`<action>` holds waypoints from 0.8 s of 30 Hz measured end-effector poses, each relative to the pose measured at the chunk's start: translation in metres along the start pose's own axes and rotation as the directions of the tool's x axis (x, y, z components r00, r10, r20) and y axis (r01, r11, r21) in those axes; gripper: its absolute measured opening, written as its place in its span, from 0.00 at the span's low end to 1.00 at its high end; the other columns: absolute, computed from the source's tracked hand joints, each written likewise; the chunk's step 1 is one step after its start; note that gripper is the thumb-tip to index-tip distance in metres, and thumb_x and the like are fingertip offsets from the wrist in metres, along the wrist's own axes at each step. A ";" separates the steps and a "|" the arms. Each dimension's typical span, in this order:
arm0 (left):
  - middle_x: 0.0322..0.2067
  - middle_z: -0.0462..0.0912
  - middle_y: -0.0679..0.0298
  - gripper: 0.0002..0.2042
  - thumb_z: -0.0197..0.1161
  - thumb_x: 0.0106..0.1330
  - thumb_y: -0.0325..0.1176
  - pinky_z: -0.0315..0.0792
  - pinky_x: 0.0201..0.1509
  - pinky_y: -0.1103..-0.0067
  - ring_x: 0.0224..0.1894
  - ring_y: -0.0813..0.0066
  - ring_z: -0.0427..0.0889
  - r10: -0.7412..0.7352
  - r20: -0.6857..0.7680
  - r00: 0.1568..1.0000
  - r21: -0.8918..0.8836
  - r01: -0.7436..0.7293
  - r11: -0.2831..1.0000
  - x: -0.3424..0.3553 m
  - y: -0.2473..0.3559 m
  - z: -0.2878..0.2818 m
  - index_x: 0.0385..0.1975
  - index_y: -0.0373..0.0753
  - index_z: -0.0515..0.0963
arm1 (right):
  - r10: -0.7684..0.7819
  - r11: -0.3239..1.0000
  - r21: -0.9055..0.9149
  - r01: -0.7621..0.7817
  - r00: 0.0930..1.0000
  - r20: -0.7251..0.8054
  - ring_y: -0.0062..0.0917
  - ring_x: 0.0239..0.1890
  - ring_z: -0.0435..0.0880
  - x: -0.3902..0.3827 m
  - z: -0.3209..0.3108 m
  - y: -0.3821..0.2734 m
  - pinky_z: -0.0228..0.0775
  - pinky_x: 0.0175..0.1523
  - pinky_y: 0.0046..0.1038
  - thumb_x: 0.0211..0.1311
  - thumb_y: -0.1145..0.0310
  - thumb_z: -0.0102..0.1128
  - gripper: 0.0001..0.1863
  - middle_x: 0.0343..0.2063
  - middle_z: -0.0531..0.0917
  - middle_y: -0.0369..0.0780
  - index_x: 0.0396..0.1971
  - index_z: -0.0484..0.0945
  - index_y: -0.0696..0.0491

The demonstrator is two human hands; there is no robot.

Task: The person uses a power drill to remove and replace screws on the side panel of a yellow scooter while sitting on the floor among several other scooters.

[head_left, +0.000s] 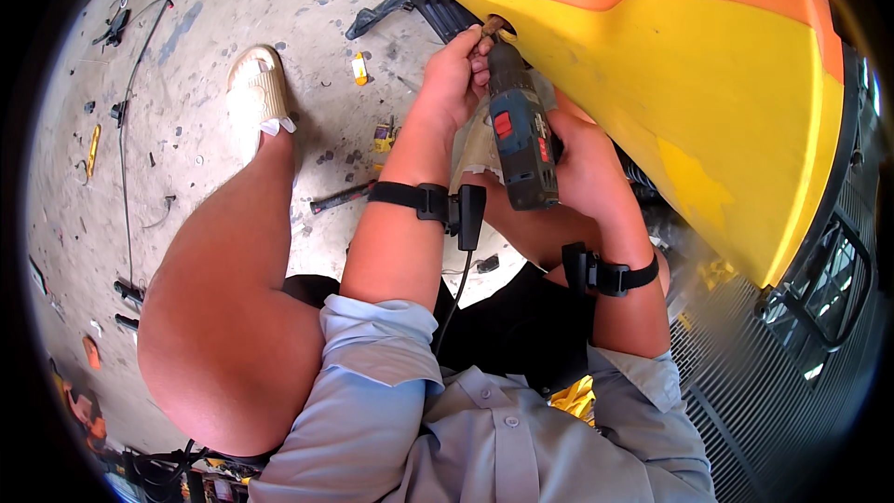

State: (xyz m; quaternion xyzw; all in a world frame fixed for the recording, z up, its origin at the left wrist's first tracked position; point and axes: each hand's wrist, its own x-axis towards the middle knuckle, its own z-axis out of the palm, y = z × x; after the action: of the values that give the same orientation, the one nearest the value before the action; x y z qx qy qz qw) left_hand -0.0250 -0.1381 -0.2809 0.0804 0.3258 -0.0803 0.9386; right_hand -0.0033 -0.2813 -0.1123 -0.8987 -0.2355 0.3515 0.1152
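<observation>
My right hand [589, 163] is wrapped round the grip of a dark blue-grey cordless drill [527, 154] with a red switch on its body. The drill's black front end points away from me, at a hole in the lower edge of a yellow and orange body panel [652, 93]. My left hand [456, 79] is closed beside the drill's tip, its fingers pinched together at that hole. What those fingertips hold is too small and partly covered to name. Black bands with small boxes circle both forearms.
A black plastic part [396, 7] juts from under the panel. On the stained concrete floor lie a yellow and white piece [359, 69], a dark-handled tool [342, 197], a yellow cutter-like tool [93, 151] and a long black cable [125, 168]. Ribbed metal [745, 391] stretches along my right.
</observation>
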 end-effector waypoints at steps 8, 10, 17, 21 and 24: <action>0.17 0.60 0.79 0.17 0.52 0.77 0.46 0.56 0.27 0.82 0.20 0.84 0.58 0.011 0.063 0.998 -0.082 -0.006 0.997 -0.002 -0.006 0.003 0.24 0.48 0.68 | -0.011 0.997 0.080 0.015 0.998 -0.061 0.48 0.39 0.83 0.000 -0.001 -0.002 0.76 0.46 0.39 0.46 0.63 0.76 0.19 0.35 0.83 0.51 0.34 0.81 0.58; 0.17 0.60 0.78 0.17 0.53 0.76 0.46 0.54 0.26 0.83 0.19 0.85 0.57 0.025 0.039 0.999 -0.085 -0.022 0.996 0.002 -0.008 0.003 0.24 0.47 0.68 | -0.034 0.999 0.022 0.035 0.997 -0.075 0.49 0.39 0.83 -0.001 0.002 0.004 0.76 0.46 0.39 0.47 0.62 0.77 0.19 0.34 0.82 0.51 0.34 0.81 0.58; 0.22 0.74 0.74 0.11 0.57 0.73 0.42 0.57 0.21 0.84 0.19 0.86 0.64 0.042 -0.120 0.992 -0.223 -0.068 0.972 0.010 -0.019 0.006 0.31 0.43 0.77 | -0.099 0.995 0.029 0.099 0.995 -0.009 0.47 0.45 0.83 0.010 -0.005 -0.011 0.76 0.49 0.39 0.45 0.60 0.78 0.24 0.39 0.83 0.49 0.41 0.80 0.57; 0.16 0.61 0.77 0.16 0.54 0.73 0.43 0.55 0.24 0.81 0.16 0.83 0.58 0.046 -0.115 0.992 -0.114 -0.059 0.992 -0.001 -0.010 0.011 0.22 0.47 0.68 | -0.017 0.971 0.240 0.013 1.000 0.014 0.41 0.50 0.82 0.013 0.006 0.001 0.75 0.54 0.37 0.49 0.63 0.77 0.25 0.46 0.83 0.45 0.48 0.82 0.53; 0.15 0.59 0.77 0.17 0.54 0.73 0.45 0.55 0.24 0.80 0.16 0.82 0.57 0.040 -0.112 0.993 -0.152 -0.057 0.987 -0.001 -0.011 0.014 0.21 0.47 0.67 | 0.008 0.968 0.249 -0.013 1.000 0.018 0.34 0.44 0.84 0.011 0.013 0.013 0.77 0.50 0.34 0.52 0.71 0.73 0.19 0.41 0.84 0.42 0.46 0.81 0.53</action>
State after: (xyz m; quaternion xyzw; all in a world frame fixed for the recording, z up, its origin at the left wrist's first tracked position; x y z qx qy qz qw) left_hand -0.0201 -0.1516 -0.2703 0.0194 0.3797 -0.0272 0.9245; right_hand -0.0006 -0.2867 -0.1324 -0.8754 -0.1856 0.3863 0.2235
